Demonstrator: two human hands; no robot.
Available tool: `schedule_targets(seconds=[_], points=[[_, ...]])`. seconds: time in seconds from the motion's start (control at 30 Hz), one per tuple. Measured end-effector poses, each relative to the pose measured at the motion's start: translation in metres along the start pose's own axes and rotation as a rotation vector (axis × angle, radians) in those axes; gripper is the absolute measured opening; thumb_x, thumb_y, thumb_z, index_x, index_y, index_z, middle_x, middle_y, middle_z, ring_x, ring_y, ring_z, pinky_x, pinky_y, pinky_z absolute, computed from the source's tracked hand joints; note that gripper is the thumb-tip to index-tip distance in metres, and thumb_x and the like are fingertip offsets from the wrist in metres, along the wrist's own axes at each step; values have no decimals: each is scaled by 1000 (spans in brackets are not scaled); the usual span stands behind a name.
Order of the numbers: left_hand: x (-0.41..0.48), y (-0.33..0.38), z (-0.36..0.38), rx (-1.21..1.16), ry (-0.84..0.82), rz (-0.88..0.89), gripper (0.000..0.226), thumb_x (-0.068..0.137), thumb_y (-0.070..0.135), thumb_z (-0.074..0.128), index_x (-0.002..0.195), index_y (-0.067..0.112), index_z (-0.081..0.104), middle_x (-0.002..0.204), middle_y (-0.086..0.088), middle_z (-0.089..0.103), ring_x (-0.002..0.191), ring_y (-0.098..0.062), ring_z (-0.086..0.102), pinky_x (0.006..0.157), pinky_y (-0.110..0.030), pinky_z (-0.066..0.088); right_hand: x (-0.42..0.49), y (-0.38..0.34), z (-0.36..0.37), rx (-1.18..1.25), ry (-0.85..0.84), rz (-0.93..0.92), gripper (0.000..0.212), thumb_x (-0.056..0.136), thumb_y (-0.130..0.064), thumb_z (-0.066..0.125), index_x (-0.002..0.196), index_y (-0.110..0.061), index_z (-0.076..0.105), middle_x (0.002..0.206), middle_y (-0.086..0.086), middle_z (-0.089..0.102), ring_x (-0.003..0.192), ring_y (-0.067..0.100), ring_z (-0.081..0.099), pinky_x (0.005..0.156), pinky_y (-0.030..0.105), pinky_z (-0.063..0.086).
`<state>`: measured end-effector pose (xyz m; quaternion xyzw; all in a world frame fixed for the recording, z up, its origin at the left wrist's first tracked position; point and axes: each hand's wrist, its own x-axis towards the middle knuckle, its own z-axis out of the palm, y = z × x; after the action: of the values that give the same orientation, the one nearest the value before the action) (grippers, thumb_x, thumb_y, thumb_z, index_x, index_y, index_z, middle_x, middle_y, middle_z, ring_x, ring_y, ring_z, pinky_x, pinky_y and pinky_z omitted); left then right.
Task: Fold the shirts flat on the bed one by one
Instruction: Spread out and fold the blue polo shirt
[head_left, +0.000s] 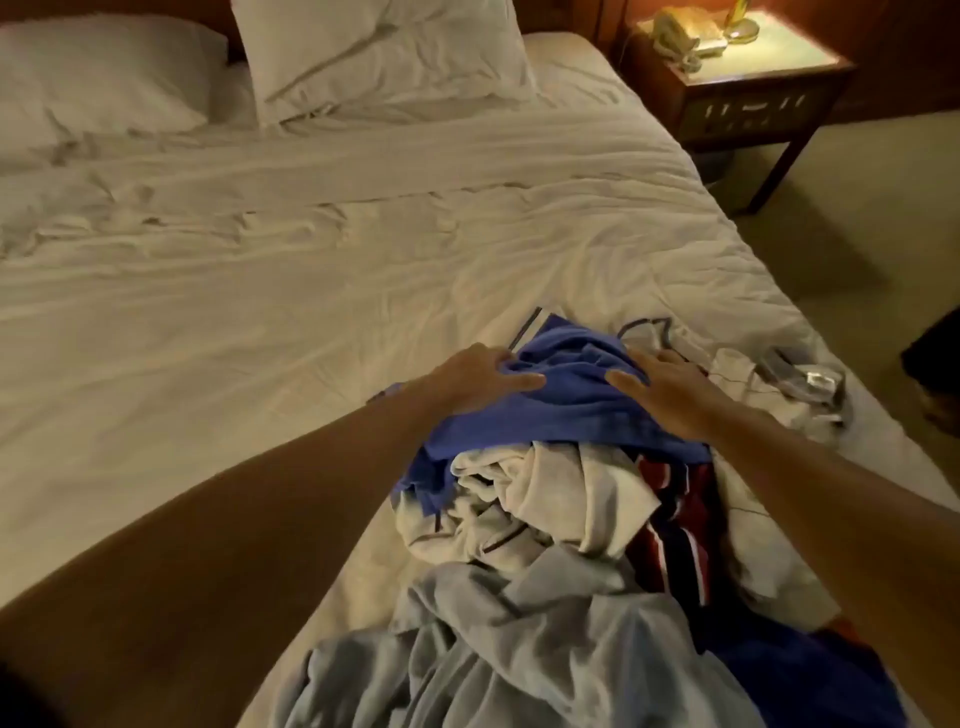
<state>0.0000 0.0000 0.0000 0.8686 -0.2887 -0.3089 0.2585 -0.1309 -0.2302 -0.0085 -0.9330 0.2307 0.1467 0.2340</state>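
Laundry (519, 649); left hand (478, 379), right hand (670, 395) on blue shirt (566, 410)

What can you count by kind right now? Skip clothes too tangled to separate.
pillows: 2
hands: 2
blue shirt under the hands: 1
nightstand: 1
phone: 1
Total: 7

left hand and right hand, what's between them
In the head view, a bunched fold of the blue shirt lies between the left hand and the right hand, both touching it.
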Motion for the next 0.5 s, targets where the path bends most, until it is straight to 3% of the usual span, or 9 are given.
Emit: schedule_targets(seconds=[0.13, 0.23, 0.3, 0.37, 0.5], points=[[35, -1, 21, 150, -58, 46, 28, 96, 42, 60, 90, 15, 62, 96, -6, 62, 97, -30, 58, 84, -39, 43, 29, 18, 22, -138, -3, 45, 65, 93, -68, 41, 147, -31, 40, 153, 12, 35, 136, 41, 33, 111, 54, 30], [45, -8, 26, 10, 65, 90, 24, 102, 31, 54, 96, 10, 64, 99, -9, 65, 94, -28, 57, 85, -38, 42, 39, 24, 33, -30, 188, -69, 39, 95, -55, 53, 120, -25, 57, 133, 9, 54, 123, 38, 43, 101, 54, 37], [45, -9, 23, -136, 134, 96, 24, 104, 29, 50, 93, 11, 62, 89, -4, 62, 85, -23, 55, 79, -34, 41, 41, 24, 31, 112, 296, -178, 25, 97, -40, 59, 99, -16, 60, 107, 10, 63, 106, 35, 53, 88, 47, 42], [42, -1, 16, -203, 178, 115, 24, 105, 28, 48, 90, 15, 59, 83, 0, 60, 78, -18, 53, 76, -32, 41, 40, 22, 23, 281, 343, -249, 24, 98, -30, 59, 89, -7, 58, 85, 9, 62, 82, 31, 57, 73, 39, 39], [29, 33, -25, -286, 288, 187, 23, 103, 30, 53, 86, 18, 62, 82, -1, 66, 74, -11, 58, 74, -28, 46, 31, 4, -18, 409, 453, -296, 29, 101, -28, 54, 81, -7, 54, 67, -3, 53, 62, 11, 48, 59, 24, 30]])
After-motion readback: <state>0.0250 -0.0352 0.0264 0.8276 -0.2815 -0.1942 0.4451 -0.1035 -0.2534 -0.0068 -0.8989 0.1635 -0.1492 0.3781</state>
